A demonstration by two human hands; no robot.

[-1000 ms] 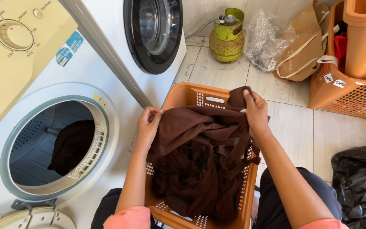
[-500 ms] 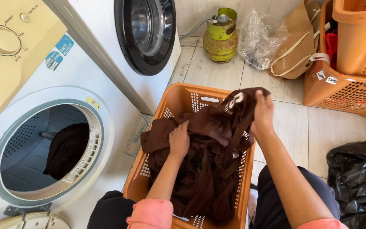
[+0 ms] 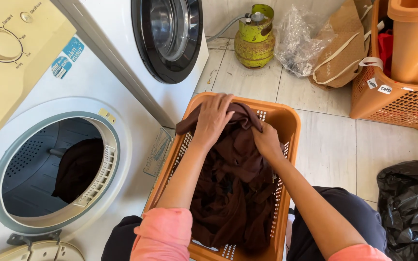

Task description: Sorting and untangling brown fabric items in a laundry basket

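An orange plastic laundry basket (image 3: 289, 123) stands on the tiled floor in front of my knees, filled with dark brown cloth (image 3: 233, 188). My left hand (image 3: 212, 118) lies flat on the top of the cloth at the basket's far end, fingers spread and pressing down. Just to its right, my right hand (image 3: 265, 140) is closed on a fold of the same brown cloth inside the basket. To the left, the dryer's round opening (image 3: 54, 169) is open, with a dark garment (image 3: 78, 166) lying inside the drum.
A front-loading washer (image 3: 170, 38) stands behind the dryer. A green gas cylinder (image 3: 254, 36), a clear plastic bag (image 3: 298, 41) and a brown tote bag (image 3: 342, 53) sit by the far wall. Stacked orange baskets (image 3: 402, 96) are at right, a black bin bag (image 3: 410, 208) at lower right.
My right hand has come down from holding the cloth up and now grips it inside the basket. My left hand has moved to the basket's far end and presses the cloth down.
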